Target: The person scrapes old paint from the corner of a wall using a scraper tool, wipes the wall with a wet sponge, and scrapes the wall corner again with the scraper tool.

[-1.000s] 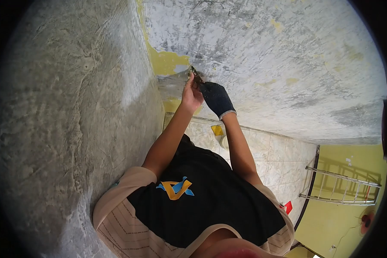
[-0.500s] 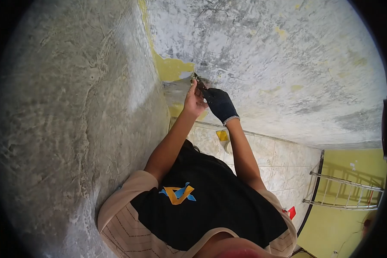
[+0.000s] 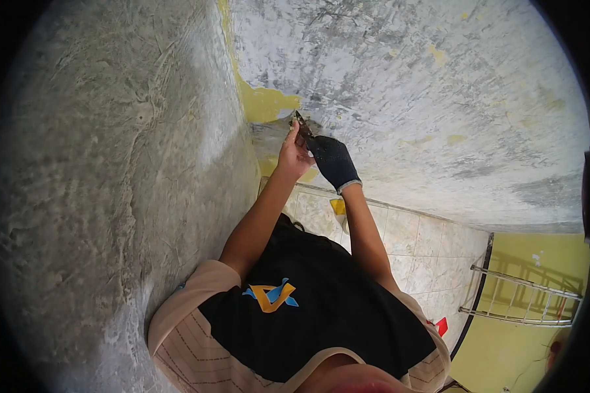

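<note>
My right hand [image 3: 334, 162], in a dark glove with a pale cuff, is closed around a dark, narrow scraper-like tool [image 3: 303, 124]. The tool's tip points up at the scraped wall [image 3: 387, 118], by the lower edge of a yellow paint patch [image 3: 269, 103]. My bare left hand [image 3: 295, 156] is just left of the glove, its thumb or a finger raised along the tool near the tip. Whether it grips the tool or only touches it cannot be made out.
A rough grey wall [image 3: 111, 164] stands close on the left. Below are pale floor tiles [image 3: 400, 229] with a yellow item [image 3: 337, 206] and a red item [image 3: 442, 326]. A metal ladder [image 3: 531, 285] is by the yellow-green wall [image 3: 491, 347] at the right.
Over the last second both hands and the tool have shifted slightly down in the picture, along with the wall patch and the ladder. The right hand's hold on the tool looks the same.
</note>
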